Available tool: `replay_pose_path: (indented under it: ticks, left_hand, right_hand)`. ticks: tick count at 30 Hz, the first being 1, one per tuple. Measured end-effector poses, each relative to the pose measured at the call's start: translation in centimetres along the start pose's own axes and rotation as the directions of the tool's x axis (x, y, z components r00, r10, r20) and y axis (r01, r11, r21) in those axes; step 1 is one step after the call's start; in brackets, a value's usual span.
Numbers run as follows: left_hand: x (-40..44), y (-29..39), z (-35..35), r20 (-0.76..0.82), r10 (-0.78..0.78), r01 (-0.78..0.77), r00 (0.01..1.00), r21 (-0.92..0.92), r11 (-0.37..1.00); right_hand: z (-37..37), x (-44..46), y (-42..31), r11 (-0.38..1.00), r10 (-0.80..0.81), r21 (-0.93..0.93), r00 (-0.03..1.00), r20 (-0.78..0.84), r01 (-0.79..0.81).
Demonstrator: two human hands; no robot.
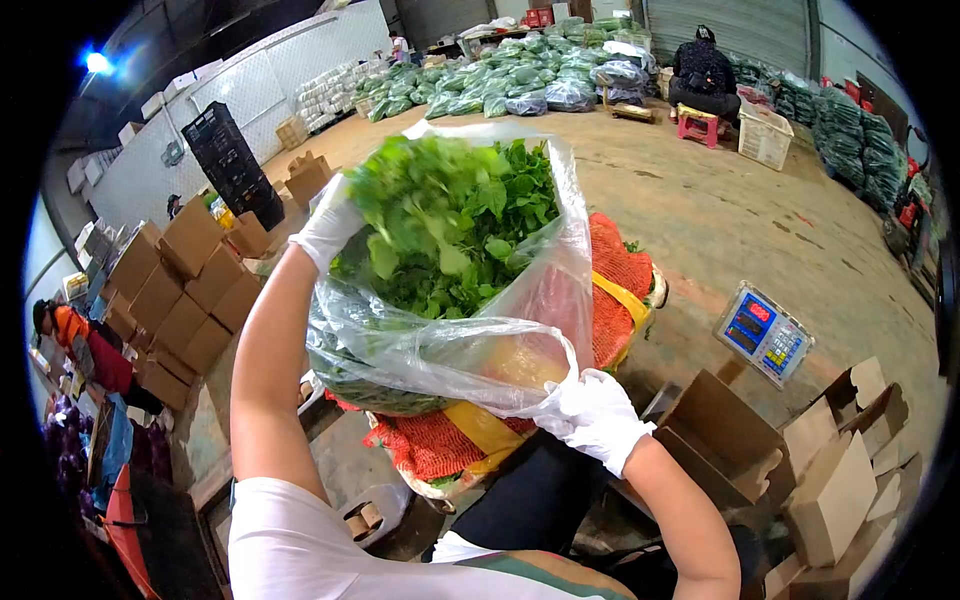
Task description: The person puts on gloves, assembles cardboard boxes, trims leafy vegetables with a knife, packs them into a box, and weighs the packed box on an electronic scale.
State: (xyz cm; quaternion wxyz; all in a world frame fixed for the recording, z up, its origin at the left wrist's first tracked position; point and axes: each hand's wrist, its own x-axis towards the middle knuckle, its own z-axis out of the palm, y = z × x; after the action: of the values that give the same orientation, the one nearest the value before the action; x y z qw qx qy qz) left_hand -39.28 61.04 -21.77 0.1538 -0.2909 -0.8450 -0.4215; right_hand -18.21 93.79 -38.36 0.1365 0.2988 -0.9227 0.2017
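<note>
A clear plastic bag stands wide open before me, holding leafy greens. At its left side is my left hand in a white glove, closed against a bunch of leafy greens that is blurred by motion over the opening. Leaves and plastic hide most of those fingers. My gloved right hand pinches the bag's near handle at the lower right. Beneath the bag lie red mesh sacks with yellow bands, on or in a light-coloured container whose rim partly shows.
To the right stands a scale display; open cardboard boxes lie below it. More cartons and stacked black crates are on the left. Bagged vegetables cover the far floor, near a seated person. Another person is at left.
</note>
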Motion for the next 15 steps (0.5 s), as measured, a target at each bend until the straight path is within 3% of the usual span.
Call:
replay_pose_path:
  ticks: [1,2,4,5,7,8,9,11,13,14,15]
  left_hand:
    - [0.0,-0.7,-0.2,-0.038,-0.173,0.105,0.984,-0.662,0.742]
    - [-0.8,0.2,-1.0,0.046,-0.19,0.161,0.981,-0.746,0.646]
    - [-0.6,-0.5,-2.4,-0.064,-0.29,0.16,0.955,-0.711,0.685]
    - [-0.9,0.0,-2.7,-0.105,-0.311,0.157,0.945,-0.687,0.71]
    - [0.0,1.2,-2.5,-0.178,-0.214,0.052,0.961,-0.641,0.766]
    - [0.4,2.0,-2.3,-0.213,-0.164,-0.001,0.963,-0.615,0.789]
    - [-1.0,8.8,0.3,-0.225,-0.288,0.083,0.931,-0.638,0.765]
    - [-0.4,12.9,1.8,-0.254,-0.427,0.272,0.868,-0.476,0.836]
    - [0.9,12.7,3.2,-0.159,-0.29,0.129,0.944,-0.631,0.765]
    - [1.1,13.3,4.3,-0.061,-0.13,0.058,0.99,-0.662,0.748]
    - [1.4,13.9,5.8,0.038,0.043,-0.004,0.998,-0.705,0.709]
  right_hand:
    - [0.1,-0.2,0.0,0.997,0.066,0.035,0.995,0.075,-0.069]
    - [-1.2,-0.1,-0.5,0.997,0.067,0.033,0.995,0.071,-0.069]
    - [-4.2,0.0,-1.6,0.985,0.071,0.135,0.973,0.221,-0.103]
    - [-4.3,-0.1,-1.6,0.986,0.068,0.133,0.974,0.216,-0.098]
    - [-4.5,-0.6,-1.0,0.791,0.084,0.61,0.996,-0.043,-0.04]
    - [-5.2,-0.8,-0.9,0.725,0.122,0.686,0.991,-0.047,-0.056]
    - [-4.4,-1.3,-0.3,0.693,0.196,0.721,0.966,-0.17,-0.014]
    - [-5.9,-1.2,-0.2,0.555,0.272,0.831,0.937,-0.219,0.034]
    - [-7.7,-1.5,-0.5,0.324,0.42,0.944,0.883,-0.209,0.069]
    - [-8.3,-1.5,-0.3,0.303,0.471,0.946,0.844,-0.256,0.119]
    - [-8.7,-1.7,0.0,0.369,0.483,0.914,0.804,-0.345,0.17]
